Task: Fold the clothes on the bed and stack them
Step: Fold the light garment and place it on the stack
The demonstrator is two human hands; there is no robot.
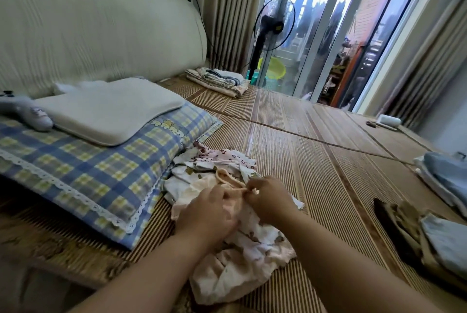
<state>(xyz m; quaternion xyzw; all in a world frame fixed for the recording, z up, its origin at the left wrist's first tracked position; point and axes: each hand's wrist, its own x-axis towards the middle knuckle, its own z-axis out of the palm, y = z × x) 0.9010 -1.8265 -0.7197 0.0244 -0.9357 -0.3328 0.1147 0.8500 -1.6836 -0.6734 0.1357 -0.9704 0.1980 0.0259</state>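
On the bed [316, 173], low in the frame's centre, my left hand [207, 214] clamps its fingers on a peach garment [227, 272] while my right hand [270, 201] pinches the garment's cord [227, 181] between its fingers.

Daylight is entering through the glass doors [316, 21] beyond the far edge of the bed. The panes are glaring pale blue-white and washing out detail outside. The interior is reading moderately dim and flat.

The standing fan [274, 24] is showing as a backlit silhouette. The woven mat [316, 161] is carrying a soft sheen toward its far edge and dulling toward the near edge.

Shadows are falling soft, with a dark band lying under the plaid pillow [83, 173] at the mat's left edge.

Motion blur is smearing the headboard [88, 21] and curtains [227, 9]. The left hand [207, 211], the right hand [270, 199] and the peach garment [227, 272] they are gripping are rendering slightly soft.

Wide-angle distortion is bending the door frames and mat seams, and it is stretching the corners.
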